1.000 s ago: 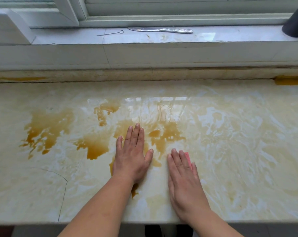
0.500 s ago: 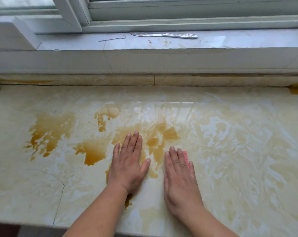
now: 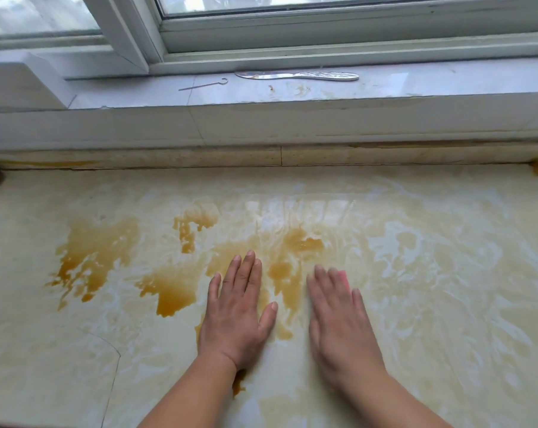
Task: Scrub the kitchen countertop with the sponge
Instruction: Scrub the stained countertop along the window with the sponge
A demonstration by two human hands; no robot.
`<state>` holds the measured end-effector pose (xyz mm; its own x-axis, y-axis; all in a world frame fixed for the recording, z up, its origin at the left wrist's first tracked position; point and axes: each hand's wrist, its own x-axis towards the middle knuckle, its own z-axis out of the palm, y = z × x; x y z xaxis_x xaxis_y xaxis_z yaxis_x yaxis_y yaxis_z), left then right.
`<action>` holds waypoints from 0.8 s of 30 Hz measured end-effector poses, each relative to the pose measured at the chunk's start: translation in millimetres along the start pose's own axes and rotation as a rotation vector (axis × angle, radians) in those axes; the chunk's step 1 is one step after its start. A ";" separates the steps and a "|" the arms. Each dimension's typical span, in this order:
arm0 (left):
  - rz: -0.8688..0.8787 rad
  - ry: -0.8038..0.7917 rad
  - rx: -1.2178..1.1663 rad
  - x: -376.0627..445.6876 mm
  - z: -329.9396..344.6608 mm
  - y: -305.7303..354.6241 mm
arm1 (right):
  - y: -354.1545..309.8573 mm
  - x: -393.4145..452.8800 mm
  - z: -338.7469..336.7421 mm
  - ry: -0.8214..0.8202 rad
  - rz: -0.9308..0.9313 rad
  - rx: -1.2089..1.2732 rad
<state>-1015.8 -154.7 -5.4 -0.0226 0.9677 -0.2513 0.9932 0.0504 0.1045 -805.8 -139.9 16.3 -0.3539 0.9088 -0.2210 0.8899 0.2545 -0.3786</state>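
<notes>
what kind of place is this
Most likely a home kitchen: a pale stone countertop smeared with brown stains runs under a window sill, where a metal utensil lies.

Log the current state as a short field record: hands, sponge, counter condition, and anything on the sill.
left hand: flat on the countertop, fingers straight, holding nothing
right hand: flat, fingers straight, pressing on the sponge
sponge: pink, mostly hidden under the right fingers; only one edge shows
counter condition: wet, streaked, with brown stains mostly left of the hands
crack: thin line, near left corner
windowsill: metal utensil and thin wire hook lying on it
</notes>
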 end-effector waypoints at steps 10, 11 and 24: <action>0.016 -0.021 -0.040 1.1 -1.2 -0.2 | -11.2 54.2 -6.0 0.010 -0.094 -0.003; 0.019 -0.027 -0.045 1.1 -1.5 -0.2 | -9.6 36.1 -1.5 -0.018 -0.154 -0.011; 0.025 -0.030 -0.045 0.3 -0.8 0.1 | -7.0 121.1 -31.0 0.051 0.012 0.076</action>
<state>-1015.8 -154.2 -4.7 0.0061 0.9610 -0.2766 0.9873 0.0381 0.1541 -846.0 -21.4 20.0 -0.3264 0.9277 -0.1812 0.8691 0.2192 -0.4433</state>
